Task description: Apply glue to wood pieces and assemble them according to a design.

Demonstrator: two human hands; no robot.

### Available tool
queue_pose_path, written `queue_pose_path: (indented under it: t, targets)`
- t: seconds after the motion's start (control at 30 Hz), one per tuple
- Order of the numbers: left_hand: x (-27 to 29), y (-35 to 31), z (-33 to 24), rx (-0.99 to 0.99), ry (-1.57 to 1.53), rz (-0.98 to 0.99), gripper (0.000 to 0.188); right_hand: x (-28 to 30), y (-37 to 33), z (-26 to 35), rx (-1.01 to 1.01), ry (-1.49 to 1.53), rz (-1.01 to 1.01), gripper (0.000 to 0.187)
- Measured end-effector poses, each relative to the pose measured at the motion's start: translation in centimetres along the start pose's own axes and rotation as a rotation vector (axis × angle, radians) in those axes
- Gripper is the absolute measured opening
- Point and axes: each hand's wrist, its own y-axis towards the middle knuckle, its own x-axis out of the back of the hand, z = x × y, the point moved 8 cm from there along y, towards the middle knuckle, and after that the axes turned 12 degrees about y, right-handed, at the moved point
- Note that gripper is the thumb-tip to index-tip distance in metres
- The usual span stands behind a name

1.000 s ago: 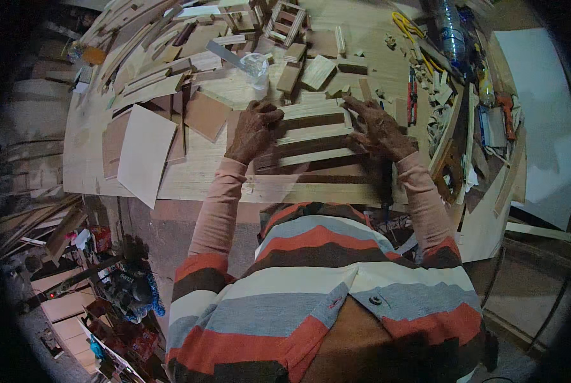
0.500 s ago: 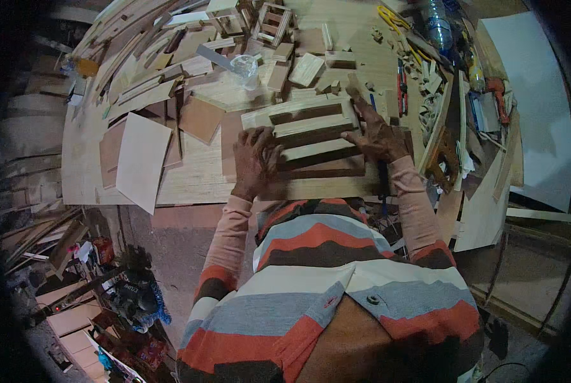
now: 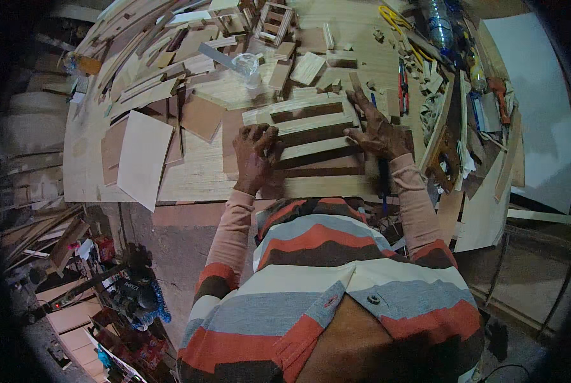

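Observation:
A pale slatted wooden frame lies at the table's near edge, with dark gaps between its slats. My left hand is at its left end, fingers curled and closed against the wood. At the opposite end, my right hand holds the frame's side: the thumb rests by a slat and the fingers reach along the far right corner. A flat brown board lies partly under the frame. The fingertips' contact on the underside is hidden.
Thin panels lie to the left, one overhanging the near edge. Farther back are wood offcuts, a clear plastic cup and a small slatted wooden piece. A handsaw, a bottle and an orange-handled tool lie right.
My left hand has shifted slightly, its fingers now more curled at the frame's left end. The frame and my right hand are almost where they were.

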Motion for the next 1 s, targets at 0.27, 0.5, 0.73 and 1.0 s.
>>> queue_pose_path:
  t: [0.27,0.5,0.73,1.0]
  targets:
    - [0.0,0.0,0.5,-0.025,-0.065,-0.073,0.039,0.0,0.1,0.8,-0.028,-0.016,0.001,0.105]
    - [0.2,1.0,0.8,0.001,-0.113,0.005,0.032,0.2,-0.1,0.9,-0.049,-0.003,-0.012,0.103]
    - [0.5,1.2,0.8,-0.007,-0.112,0.004,0.027,0.0,0.2,-0.1,-0.014,-0.018,-0.019,0.107]
    - [-0.3,0.8,1.4,0.003,-0.123,0.02,0.033,0.0,0.1,0.5,-0.016,-0.083,-0.029,0.109]
